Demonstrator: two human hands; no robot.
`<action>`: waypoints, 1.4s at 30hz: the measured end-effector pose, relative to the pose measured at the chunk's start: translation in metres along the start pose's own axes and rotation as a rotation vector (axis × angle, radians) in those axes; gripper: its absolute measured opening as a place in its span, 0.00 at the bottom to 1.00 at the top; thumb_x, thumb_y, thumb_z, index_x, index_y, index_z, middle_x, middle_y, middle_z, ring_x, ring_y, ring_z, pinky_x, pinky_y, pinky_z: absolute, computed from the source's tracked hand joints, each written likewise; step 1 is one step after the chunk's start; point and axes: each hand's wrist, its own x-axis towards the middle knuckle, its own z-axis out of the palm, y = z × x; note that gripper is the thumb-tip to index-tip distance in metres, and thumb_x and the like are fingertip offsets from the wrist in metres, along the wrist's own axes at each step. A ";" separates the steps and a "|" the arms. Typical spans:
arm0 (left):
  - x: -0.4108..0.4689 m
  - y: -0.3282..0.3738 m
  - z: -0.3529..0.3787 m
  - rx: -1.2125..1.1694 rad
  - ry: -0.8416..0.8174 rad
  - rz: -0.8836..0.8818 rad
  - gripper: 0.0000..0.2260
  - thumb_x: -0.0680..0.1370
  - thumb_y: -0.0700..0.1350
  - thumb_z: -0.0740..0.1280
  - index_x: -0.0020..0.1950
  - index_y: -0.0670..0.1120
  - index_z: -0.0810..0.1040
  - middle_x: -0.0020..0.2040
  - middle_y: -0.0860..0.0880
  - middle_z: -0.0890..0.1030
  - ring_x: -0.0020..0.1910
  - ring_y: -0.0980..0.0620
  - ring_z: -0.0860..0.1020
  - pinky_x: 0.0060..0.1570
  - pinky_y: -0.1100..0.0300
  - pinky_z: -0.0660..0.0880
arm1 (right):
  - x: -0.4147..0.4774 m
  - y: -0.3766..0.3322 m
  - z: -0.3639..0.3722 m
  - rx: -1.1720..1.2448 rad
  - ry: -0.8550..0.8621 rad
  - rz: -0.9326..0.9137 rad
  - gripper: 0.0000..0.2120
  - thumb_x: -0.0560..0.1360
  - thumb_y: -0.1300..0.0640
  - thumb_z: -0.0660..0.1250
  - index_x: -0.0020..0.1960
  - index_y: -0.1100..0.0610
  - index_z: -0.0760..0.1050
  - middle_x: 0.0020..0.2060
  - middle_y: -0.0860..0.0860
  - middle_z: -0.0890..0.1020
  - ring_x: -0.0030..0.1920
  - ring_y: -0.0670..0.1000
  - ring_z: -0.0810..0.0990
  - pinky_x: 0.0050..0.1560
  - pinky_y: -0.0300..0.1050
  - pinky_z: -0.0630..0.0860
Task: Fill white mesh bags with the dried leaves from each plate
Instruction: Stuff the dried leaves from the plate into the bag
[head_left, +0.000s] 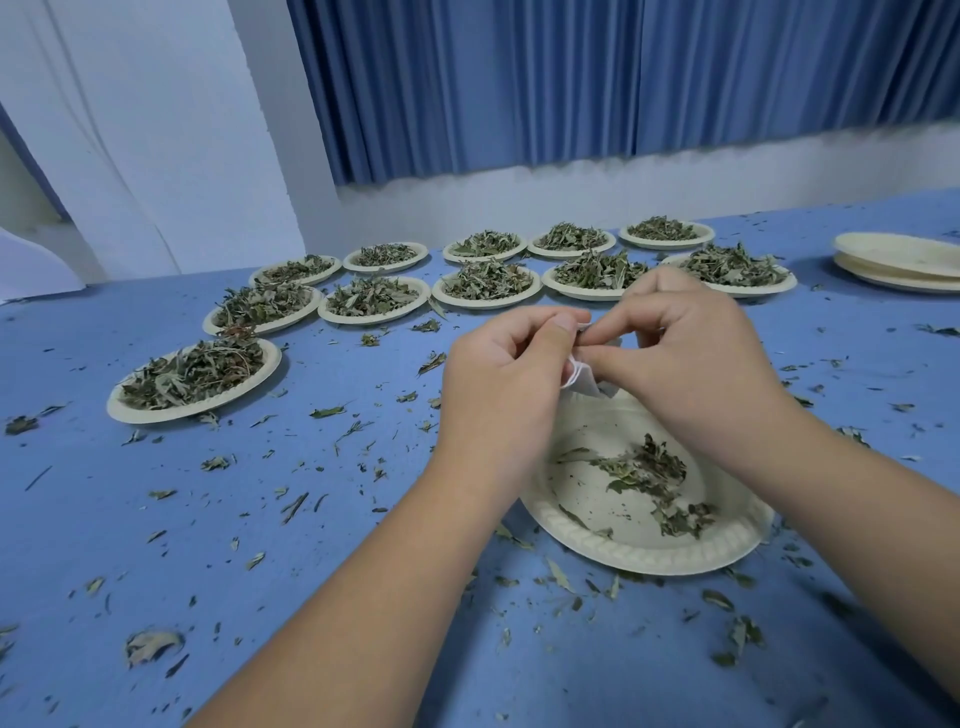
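My left hand (501, 371) and my right hand (691, 358) meet above a nearly bare paper plate (597, 540). Both pinch a small white mesh bag (581, 378), most of it hidden behind my fingers. A few dried leaves (652, 470) lie on that plate. Farther back stand several paper plates heaped with dried leaves, such as the nearest one at the left (195, 376) and one behind my right hand (732, 270).
A stack of bare paper plates (898, 260) sits at the far right. Leaf crumbs (291, 506) are scattered all over the blue table. A blue curtain (571, 78) and a white wall close off the back.
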 end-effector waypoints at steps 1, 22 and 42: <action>0.000 0.000 0.000 -0.014 -0.001 -0.003 0.09 0.80 0.40 0.65 0.45 0.47 0.84 0.25 0.58 0.75 0.23 0.62 0.70 0.26 0.71 0.65 | 0.001 0.000 0.000 0.004 0.005 0.004 0.08 0.64 0.57 0.78 0.33 0.46 0.81 0.36 0.45 0.70 0.32 0.39 0.68 0.35 0.29 0.64; 0.006 0.003 -0.008 -0.169 -0.021 -0.032 0.08 0.80 0.37 0.63 0.47 0.38 0.82 0.23 0.55 0.70 0.20 0.60 0.67 0.22 0.70 0.65 | 0.032 -0.010 0.020 0.301 -0.390 0.375 0.09 0.70 0.70 0.64 0.38 0.61 0.81 0.26 0.54 0.79 0.26 0.50 0.77 0.27 0.38 0.73; 0.009 -0.001 -0.011 0.012 0.149 0.002 0.08 0.80 0.45 0.65 0.47 0.50 0.84 0.25 0.60 0.74 0.25 0.61 0.70 0.31 0.64 0.67 | 0.041 -0.020 -0.001 0.540 -0.556 0.625 0.14 0.71 0.76 0.60 0.52 0.66 0.77 0.46 0.61 0.79 0.39 0.57 0.83 0.40 0.45 0.82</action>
